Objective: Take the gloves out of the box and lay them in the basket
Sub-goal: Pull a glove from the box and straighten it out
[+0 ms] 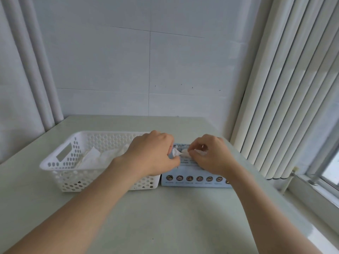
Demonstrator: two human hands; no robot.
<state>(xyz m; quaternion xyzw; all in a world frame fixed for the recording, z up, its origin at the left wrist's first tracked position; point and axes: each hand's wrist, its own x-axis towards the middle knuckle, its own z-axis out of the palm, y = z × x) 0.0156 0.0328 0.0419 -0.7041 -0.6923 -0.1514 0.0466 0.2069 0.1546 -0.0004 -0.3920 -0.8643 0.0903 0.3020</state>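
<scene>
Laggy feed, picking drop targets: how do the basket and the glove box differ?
The basket is white, perforated and open-topped; the box is light blue with round icons on its front. The basket stands left and taller; the box right and lower. Both sit side by side on the table.

The left hand (154, 154) and right hand (211, 156) are bare; the left forearm (88, 204) and right forearm (262, 208) are bare too.

A pale green tabletop (165, 217) carries two things. A white perforated basket (77, 180) stands on it. A light blue box (194, 180) sits touching the basket's right side.
</scene>
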